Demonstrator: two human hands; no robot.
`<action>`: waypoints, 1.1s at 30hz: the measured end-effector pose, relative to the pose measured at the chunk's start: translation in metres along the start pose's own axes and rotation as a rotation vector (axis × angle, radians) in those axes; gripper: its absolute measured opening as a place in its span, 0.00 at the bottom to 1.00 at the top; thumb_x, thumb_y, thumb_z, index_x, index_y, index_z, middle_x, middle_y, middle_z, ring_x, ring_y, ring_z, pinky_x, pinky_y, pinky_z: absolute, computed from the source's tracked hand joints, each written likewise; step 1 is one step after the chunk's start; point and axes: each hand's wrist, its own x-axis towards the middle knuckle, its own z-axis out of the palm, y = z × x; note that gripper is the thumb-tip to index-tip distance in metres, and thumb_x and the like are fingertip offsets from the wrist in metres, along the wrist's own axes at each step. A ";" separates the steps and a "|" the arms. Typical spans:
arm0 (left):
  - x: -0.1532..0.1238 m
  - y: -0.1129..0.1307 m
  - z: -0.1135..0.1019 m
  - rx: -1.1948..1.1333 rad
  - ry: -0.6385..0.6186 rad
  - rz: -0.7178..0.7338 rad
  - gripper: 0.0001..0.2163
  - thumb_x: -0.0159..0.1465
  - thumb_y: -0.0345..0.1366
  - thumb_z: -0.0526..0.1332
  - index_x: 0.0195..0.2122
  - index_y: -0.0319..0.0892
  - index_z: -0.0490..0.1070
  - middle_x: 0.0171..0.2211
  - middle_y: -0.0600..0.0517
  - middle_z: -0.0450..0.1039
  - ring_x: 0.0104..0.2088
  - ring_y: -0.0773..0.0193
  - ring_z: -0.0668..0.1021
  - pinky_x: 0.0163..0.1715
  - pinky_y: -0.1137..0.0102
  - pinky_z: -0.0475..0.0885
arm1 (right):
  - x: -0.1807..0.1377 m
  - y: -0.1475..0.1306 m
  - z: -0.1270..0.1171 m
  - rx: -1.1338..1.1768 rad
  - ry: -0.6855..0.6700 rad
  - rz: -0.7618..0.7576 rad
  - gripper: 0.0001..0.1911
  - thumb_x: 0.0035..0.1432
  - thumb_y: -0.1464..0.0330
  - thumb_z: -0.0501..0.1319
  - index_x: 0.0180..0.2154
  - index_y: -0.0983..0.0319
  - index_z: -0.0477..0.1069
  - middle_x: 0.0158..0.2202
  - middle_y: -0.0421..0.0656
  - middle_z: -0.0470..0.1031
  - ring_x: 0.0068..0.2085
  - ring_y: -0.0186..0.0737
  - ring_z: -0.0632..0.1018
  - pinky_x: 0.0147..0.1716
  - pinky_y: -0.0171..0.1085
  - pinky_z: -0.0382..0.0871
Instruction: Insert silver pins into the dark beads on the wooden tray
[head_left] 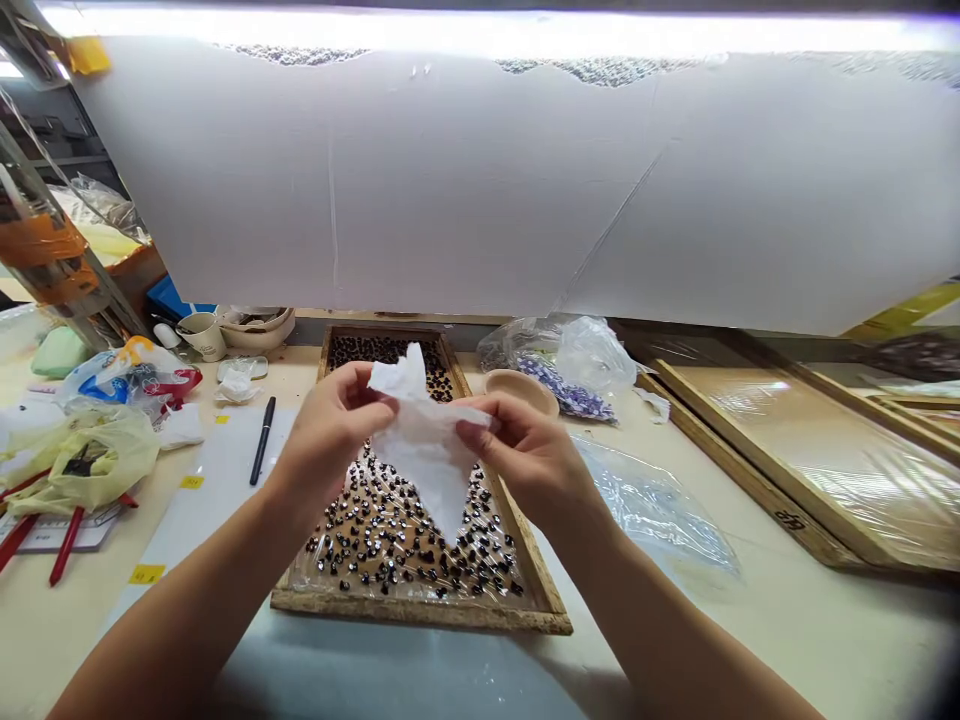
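Observation:
A crumpled white tissue (431, 450) is stretched between my two hands, its pointed lower end hanging down. My left hand (330, 425) pinches its upper left part between thumb and fingers. On the other side, my right hand (525, 450) grips the right edge with thumb and fingers closed. Below the tissue lies a wooden-framed tray (420, 612) with a shiny clear film over its bottom. Many small, shiny black pieces (390, 570) are scattered across the film; the tissue and my hands hide part of them.
A black pen (262, 440) lies left of the tray, near red-handled tools (67, 545) and plastic bags (127, 385). A cup (202, 337) stands behind. To the right are a round shallow dish (521, 390), a bag of purple pieces (566, 385) and film-covered wooden frames (795, 450).

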 end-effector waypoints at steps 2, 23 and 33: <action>0.006 0.005 -0.008 -0.115 -0.011 -0.102 0.11 0.45 0.27 0.62 0.32 0.37 0.73 0.27 0.52 0.72 0.26 0.70 0.71 0.26 0.74 0.64 | 0.003 0.003 -0.003 0.046 0.070 0.022 0.07 0.54 0.63 0.61 0.31 0.60 0.70 0.26 0.39 0.69 0.27 0.32 0.69 0.25 0.33 0.63; 0.007 -0.005 0.001 -0.136 -0.022 -0.227 0.07 0.45 0.30 0.64 0.27 0.37 0.74 0.24 0.52 0.71 0.23 0.70 0.70 0.25 0.72 0.63 | -0.007 -0.011 0.003 -0.449 0.019 -0.369 0.16 0.52 0.66 0.63 0.44 0.54 0.65 0.59 0.45 0.58 0.57 0.50 0.64 0.55 0.56 0.59; 0.004 0.009 -0.002 -0.351 0.030 -0.294 0.06 0.43 0.28 0.60 0.24 0.36 0.72 0.21 0.53 0.68 0.21 0.71 0.69 0.23 0.73 0.62 | -0.001 -0.003 -0.001 -0.258 -0.079 -0.295 0.07 0.55 0.71 0.58 0.37 0.54 0.70 0.60 0.41 0.59 0.59 0.46 0.63 0.56 0.52 0.58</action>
